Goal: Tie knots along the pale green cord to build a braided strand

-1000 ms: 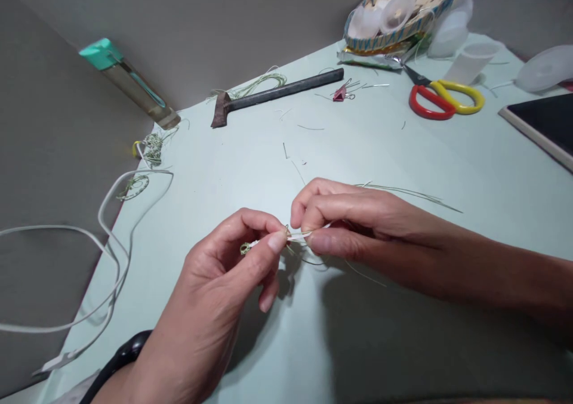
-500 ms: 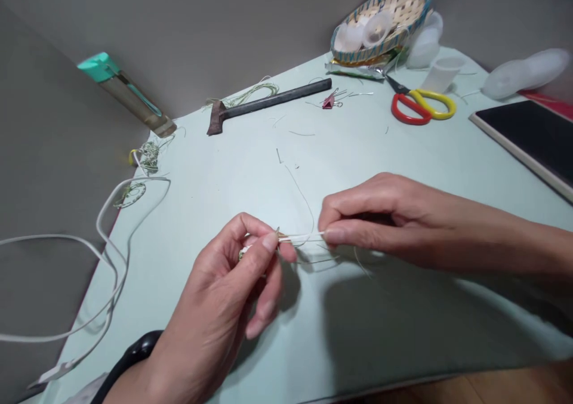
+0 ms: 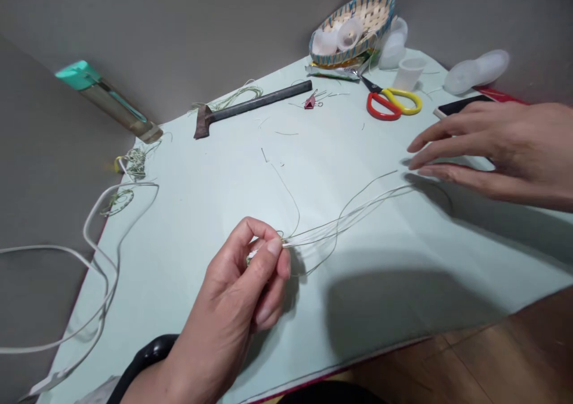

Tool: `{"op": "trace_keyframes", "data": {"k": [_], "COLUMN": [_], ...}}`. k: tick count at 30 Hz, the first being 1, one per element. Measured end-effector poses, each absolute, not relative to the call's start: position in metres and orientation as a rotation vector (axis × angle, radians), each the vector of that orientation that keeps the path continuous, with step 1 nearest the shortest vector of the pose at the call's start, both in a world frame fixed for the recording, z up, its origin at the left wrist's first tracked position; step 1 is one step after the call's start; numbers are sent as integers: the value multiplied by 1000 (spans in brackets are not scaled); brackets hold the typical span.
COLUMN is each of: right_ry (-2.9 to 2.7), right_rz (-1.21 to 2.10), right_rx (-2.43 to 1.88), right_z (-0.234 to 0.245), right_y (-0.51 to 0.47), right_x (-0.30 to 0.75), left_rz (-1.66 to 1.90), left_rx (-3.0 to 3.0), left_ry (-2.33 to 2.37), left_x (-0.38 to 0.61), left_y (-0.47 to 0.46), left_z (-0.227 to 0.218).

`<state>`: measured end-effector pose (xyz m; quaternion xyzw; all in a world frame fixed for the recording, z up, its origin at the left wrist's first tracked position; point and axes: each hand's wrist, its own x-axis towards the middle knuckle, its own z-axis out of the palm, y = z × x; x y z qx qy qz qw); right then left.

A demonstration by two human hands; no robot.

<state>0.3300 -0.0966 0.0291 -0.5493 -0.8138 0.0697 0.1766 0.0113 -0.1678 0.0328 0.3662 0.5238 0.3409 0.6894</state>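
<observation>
Between thumb and fingers, my left hand pinches a bundle of thin green and white strands. A small green-and-white woven piece shows partly inside that hand; the fingers hide the rest. The loose strands fan out to the right above the table, and one curls up toward the middle. My right hand is raised at the right, fingers apart, near the strands' far ends, holding nothing that I can see. A dark phone-like slab lies partly hidden behind it.
Scissors with red and yellow handles, a pink binder clip and a hammer lie toward the back. A woven basket holds translucent cups. At left are a bottle and a white cable.
My right hand has let go of the strands and moved right and up, its fingers opening. The strands now spread loosely. My left hand keeps its pinch.
</observation>
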Motion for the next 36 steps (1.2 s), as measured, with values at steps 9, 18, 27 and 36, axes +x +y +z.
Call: {"op": "trace_keyframes", "data": {"k": [9,18,27,36], "right_ry": [-2242,-1967,-1943,-1891], "right_rz": [1238,1841,1555,1625], "right_rx": [-1128,-1148,-1011,-1146], "right_z": [33,29,14,14], "right_y": [-110,-102,-106,-108], "right_x": [215,192,192,191], "left_rz": [768,802,717,689], "left_rx": [896,903,925,864], "left_ry": [1193,1211,1223,1222], "left_x": [8,7,0,1], "left_y": [-170,-162,-157,-153], "left_z": [32,25,23,24]}}
